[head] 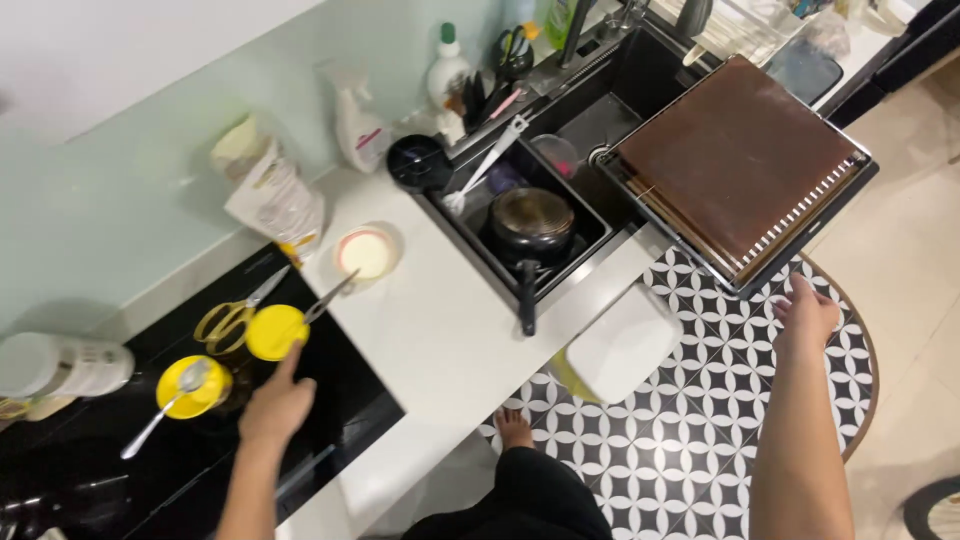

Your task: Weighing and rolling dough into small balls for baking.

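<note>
My left hand [277,398] reaches over the black cooktop [330,400], its fingertips touching a round yellow lid [274,331]. Yellow-handled scissors [232,318] lie just beyond the lid. Left of the hand stands an open yellow cup [195,388] with a metal spoon [160,420] leaning in it. My right hand [806,313] hangs with fingers apart below the edge of a brown board [740,160] that lies across the sink; it holds nothing.
A black pan [530,225] sits in the dark sink [600,110]. A small bowl of pale liquid [366,252] stands on the white counter [440,330], bags and a spray bottle [360,125] behind it. A white bin [622,345] and patterned mat [690,430] are on the floor.
</note>
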